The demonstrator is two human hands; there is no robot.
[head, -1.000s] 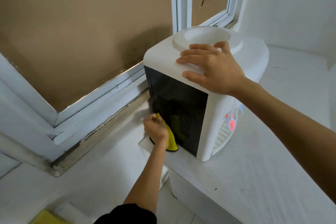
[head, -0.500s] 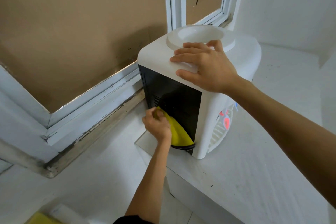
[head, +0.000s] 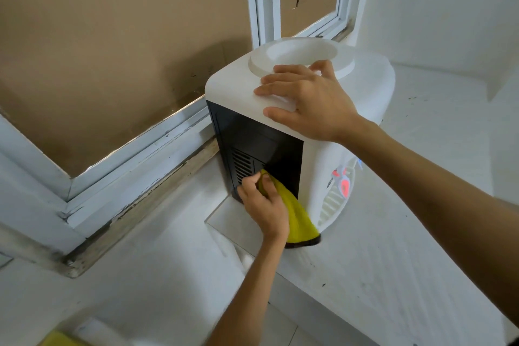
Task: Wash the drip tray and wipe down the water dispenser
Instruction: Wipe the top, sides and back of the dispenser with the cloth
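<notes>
A white tabletop water dispenser (head: 233, 84) stands on a white ledge, its black vented back panel (head: 261, 143) turned toward me. My right hand (head: 311, 101) rests flat on its top, fingers straight, beside the round bottle well (head: 300, 50). My left hand (head: 264, 205) grips a yellow cloth (head: 297, 216) with a dark edge and presses it against the lower part of the black panel. The white drip tray (head: 334, 205) and a red tap (head: 344, 185) show at the dispenser's right side.
The white ledge (head: 393, 247) runs right and toward me, with its corner just below the dispenser. A window frame (head: 157, 132) backed by brown board lies close on the left. A white wall (head: 449, 8) rises behind. Something yellow (head: 60, 338) peeks in at the bottom left.
My left hand has moved the cloth up and rightward across the black panel, and more cloth now hangs below it. My right hand stays on the dispenser top.
</notes>
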